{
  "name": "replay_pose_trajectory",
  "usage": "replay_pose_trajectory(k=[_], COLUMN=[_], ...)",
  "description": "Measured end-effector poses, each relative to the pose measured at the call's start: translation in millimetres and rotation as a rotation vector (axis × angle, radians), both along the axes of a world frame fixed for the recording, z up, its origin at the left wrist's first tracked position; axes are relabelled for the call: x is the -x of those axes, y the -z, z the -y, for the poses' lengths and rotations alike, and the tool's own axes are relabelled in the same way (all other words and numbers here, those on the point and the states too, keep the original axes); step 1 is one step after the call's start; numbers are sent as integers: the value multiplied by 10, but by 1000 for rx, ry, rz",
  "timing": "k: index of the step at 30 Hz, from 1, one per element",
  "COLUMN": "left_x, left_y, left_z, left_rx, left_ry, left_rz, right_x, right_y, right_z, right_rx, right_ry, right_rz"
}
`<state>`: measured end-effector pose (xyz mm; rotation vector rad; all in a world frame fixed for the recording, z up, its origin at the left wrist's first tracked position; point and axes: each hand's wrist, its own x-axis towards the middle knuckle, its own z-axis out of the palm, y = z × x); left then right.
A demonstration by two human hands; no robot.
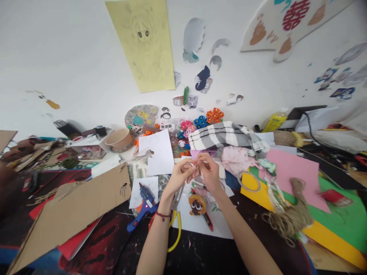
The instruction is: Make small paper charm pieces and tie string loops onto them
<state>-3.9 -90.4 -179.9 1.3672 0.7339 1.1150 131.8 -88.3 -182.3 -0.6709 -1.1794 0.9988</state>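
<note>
My left hand (181, 175) and my right hand (208, 171) meet at the middle of the table, fingertips pinched together. Something small is between them, too small to make out. Below them a brown plush-like figure with big eyes (197, 204) lies on white paper (220, 225), beside a red and black pen (208, 222). To the left of my left wrist, a blue glue gun (147, 204) with a small light on it rests partly on a white sheet (134, 195). A yellow tube (179, 233) curves close to my left forearm.
Cardboard (77, 214) covers the left side. Twine (292, 214), a tape ring (250, 181) and pink paper (295, 173) lie right. Checkered cloth (223, 135), pipe-cleaner-like flowers (215, 115) and a round tan container (119, 140) stand behind. Part of a blurred dark shape shows far left.
</note>
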Motion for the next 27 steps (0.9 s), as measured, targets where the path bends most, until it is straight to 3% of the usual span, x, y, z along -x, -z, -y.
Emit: replay_pose_trajectory(k=[17, 21, 27], left_x=[43, 23, -62], left_y=[14, 17, 77], left_z=[-44, -22, 0], left_rx=[-36, -51, -90], left_ry=[65, 8, -184], left_rz=[-92, -86, -43], right_x=[51, 47, 54], right_y=[112, 125, 122], right_z=[-50, -52, -24], right_rx=[57, 47, 26], right_ry=[66, 69, 96], right_rz=[40, 32, 25])
